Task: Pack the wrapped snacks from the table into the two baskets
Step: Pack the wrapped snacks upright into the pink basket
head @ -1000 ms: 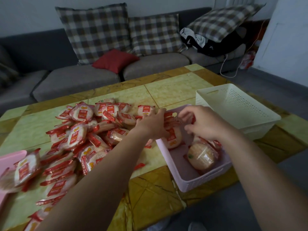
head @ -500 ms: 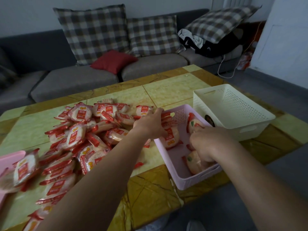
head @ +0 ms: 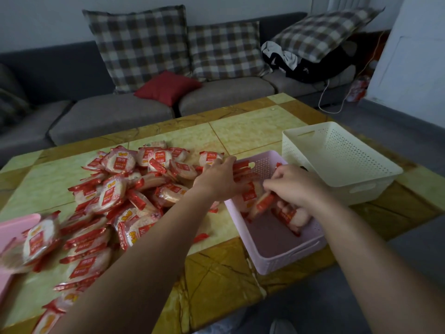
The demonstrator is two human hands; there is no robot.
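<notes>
**Right hand in the pink basket, packet in its grip**

Your right hand point(head: 292, 185) is down inside the pink basket point(head: 289, 260), fingers curled, its grip clamped on a wrapped snack point(head: 263, 202) that tilts with its red end pointing toward the basket's left wall. More packets point(head: 298, 218) lie in the far half of the basket, some under that hand and some leaning against the far-left corner.

Your left hand point(head: 218, 179) reaches across the basket's left rim, the back of the hand facing the camera and the fingers stretched over red-wrapped packets at the far-left corner. You cannot tell from here whether its grip is closed on anything.

The pile of wrapped snacks point(head: 115, 196) sits on the tabletop point(head: 240, 131) just left of the pink basket, spreading toward the near-left edge. The white basket point(head: 342, 165) stands just beside the pink one, on its right and farther back. A grey sofa point(head: 108, 116) with checked cushions runs behind the tabletop.
</notes>
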